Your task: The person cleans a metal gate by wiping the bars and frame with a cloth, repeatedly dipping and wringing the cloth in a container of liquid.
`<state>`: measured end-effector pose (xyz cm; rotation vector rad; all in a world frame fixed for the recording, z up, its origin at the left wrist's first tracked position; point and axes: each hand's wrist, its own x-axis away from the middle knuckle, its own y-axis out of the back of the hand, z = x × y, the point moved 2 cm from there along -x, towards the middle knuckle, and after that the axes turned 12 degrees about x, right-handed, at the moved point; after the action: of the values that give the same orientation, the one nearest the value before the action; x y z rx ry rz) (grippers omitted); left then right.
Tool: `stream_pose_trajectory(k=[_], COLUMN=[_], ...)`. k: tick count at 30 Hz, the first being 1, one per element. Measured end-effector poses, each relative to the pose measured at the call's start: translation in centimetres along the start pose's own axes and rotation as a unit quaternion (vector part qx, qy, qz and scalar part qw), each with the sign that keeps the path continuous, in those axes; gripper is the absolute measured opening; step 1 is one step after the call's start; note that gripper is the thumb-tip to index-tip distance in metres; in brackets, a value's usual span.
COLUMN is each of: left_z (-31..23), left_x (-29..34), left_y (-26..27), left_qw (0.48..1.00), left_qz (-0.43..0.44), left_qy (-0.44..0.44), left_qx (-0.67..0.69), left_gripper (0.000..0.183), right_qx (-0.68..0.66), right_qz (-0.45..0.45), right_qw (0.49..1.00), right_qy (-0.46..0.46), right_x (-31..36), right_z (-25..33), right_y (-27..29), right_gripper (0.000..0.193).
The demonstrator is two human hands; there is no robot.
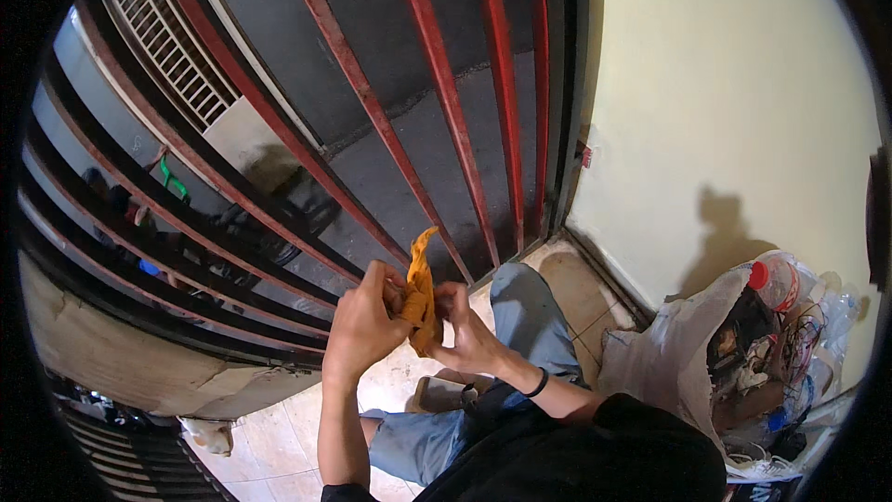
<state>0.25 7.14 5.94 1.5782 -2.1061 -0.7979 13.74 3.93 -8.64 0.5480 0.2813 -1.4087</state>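
Note:
An orange-yellow cloth is bunched between my two hands, its upper end sticking up as a thin twisted tip. My left hand pinches it from the left, fingers curled against the folds. From the right, my right hand grips its lower side, thumb underneath and fingers bent toward it. The cloth hangs in the air in front of the red bars, above my knees. Whether anything is wrapped inside the cloth is hidden. A dark band circles my right wrist.
A large white sack at the right bulges with plastic bottles, wires and scrap. A pale wall rises behind it. Below my hands, a shallow container sits on the tiled floor. A small white and tan object lies lower left.

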Motion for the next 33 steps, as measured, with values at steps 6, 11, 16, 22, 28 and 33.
stream_pose_trajectory(k=[6,11,16,22,28,33], left_z=[2.8,9.2,26.8,38.9,39.2,41.6], left_x=[1.0,5.3,11.4,17.3,19.0,23.0], left_y=[1.4,1.9,-7.6,-20.8,-23.6,-26.5], left_qw=[0.995,0.929,0.902,0.866,0.926,0.911], left_qz=[0.034,0.013,-0.209,-0.251,-0.242,-0.290], left_qy=[-0.091,-0.046,0.032,0.131,0.194,0.219], left_qx=[0.013,0.366,0.377,0.411,0.214,0.196], left_gripper=[0.051,0.052,0.050,0.045,0.037,0.046], right_qx=[0.189,-0.270,-0.197,0.149,0.342,0.284], right_qz=[-0.051,-0.142,-0.254,-0.391,-0.490,-0.441], right_qw=[0.980,0.944,0.936,0.871,0.763,0.793], right_qy=[-0.031,-0.128,0.145,0.259,0.245,0.310], right_x=[0.9,-4.9,-16.9,-34.5,-45.2,-36.3], right_z=[-1.9,1.8,11.6,27.2,28.2,12.4], right_y=[-0.2,5.3,10.1,16.7,17.7,12.6], right_gripper=[0.025,0.032,0.046,0.037,0.044,0.037])
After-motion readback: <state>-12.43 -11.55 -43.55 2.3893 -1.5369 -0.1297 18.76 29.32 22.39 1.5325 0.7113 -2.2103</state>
